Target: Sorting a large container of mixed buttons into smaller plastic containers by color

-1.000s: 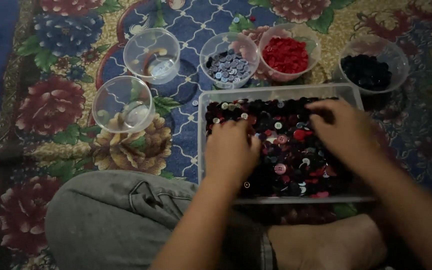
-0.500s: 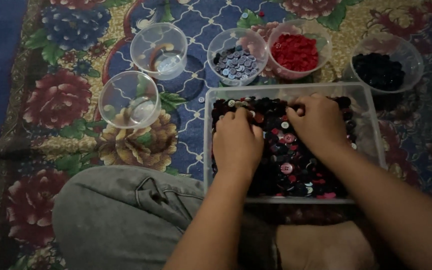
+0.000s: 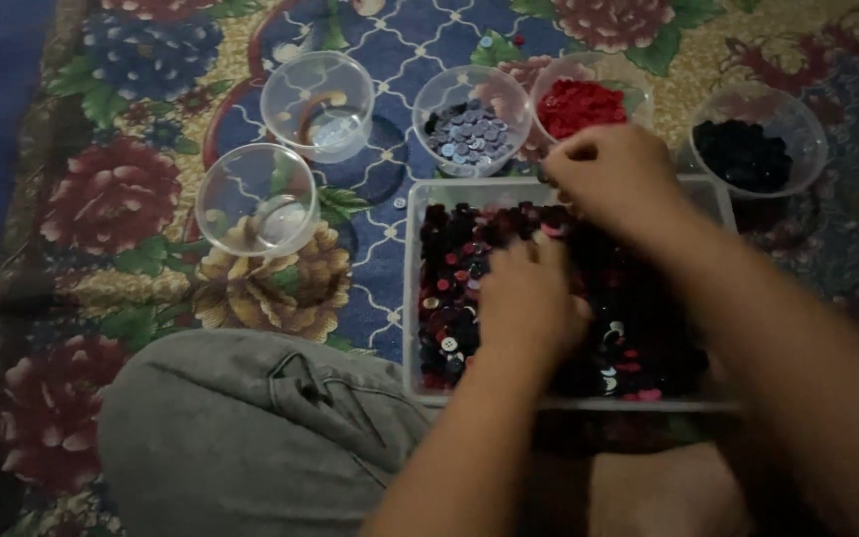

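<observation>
Floral carpet (image 3: 101, 199) covers the floor beneath a clear rectangular tray (image 3: 412, 288) filled with mixed dark and red buttons (image 3: 449, 288). Left hand (image 3: 529, 303) rests palm-down in the tray on the buttons, fingers curled; any grasp cannot be told. Right hand (image 3: 613, 179) hovers over the tray's far edge, fingers pinched; its contents are not visible. Beyond the tray stand cups: grey buttons (image 3: 469, 129), red buttons (image 3: 579, 104), black buttons (image 3: 743, 154).

Dim, warm indoor light with soft motion blur.
The right hand (image 3: 613, 179) at upper centre smears as it moves; the lower right sinks into shadow, faint glints mark the clear cups' (image 3: 257, 199) rims at upper left, and detail is grainy throughout.
</observation>
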